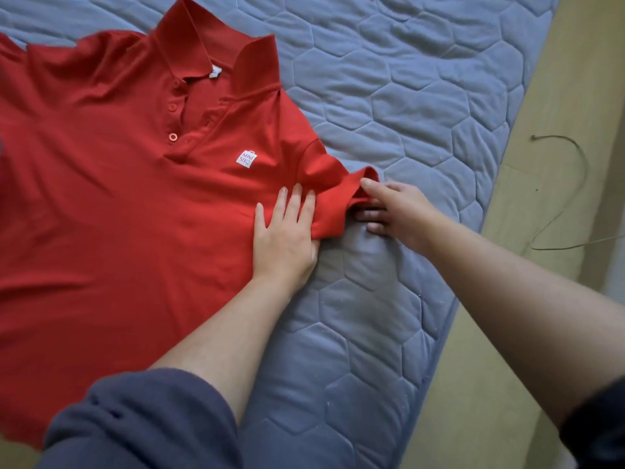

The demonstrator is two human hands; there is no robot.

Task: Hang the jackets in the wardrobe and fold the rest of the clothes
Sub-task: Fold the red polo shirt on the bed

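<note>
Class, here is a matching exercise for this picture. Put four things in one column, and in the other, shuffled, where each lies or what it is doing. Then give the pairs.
Column one
1. left hand
2. right hand
3. shirt
4. wire

Column two
A. pinches the sleeve
B. lies on the floor
C. lies spread on the mattress
D. rests flat on the shirt

Pairs: 1-D, 2-A, 3-C, 4-B
</note>
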